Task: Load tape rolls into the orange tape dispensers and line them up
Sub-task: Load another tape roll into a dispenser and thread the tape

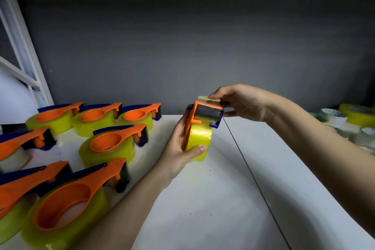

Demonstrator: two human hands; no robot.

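Left hand [178, 148] grasping orange dispenser [194, 119] with yellow tape roll [199, 138], held upright above white surface [203, 199]. Right hand [241, 103] pinching tape end [209, 99] above roller. Loaded dispensers [113, 144] lined up left of left hand. Spare rolls [345, 122] beyond right forearm.

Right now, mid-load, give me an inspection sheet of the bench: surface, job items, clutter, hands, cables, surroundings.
Surface: white tabletop, a dark seam running along it.
Job's things: orange plastic tape dispenser with yellow tape roll held upright above the table; seven loaded orange dispensers lying flat in rows at left.
Clutter: loose clear and yellow tape rolls at far right.
Hands: left hand grips the roll and dispenser; right hand fingers pinch the tape's free end above the roller.
Cables: nothing seen.
Surroundings: grey wall; white frame at left.
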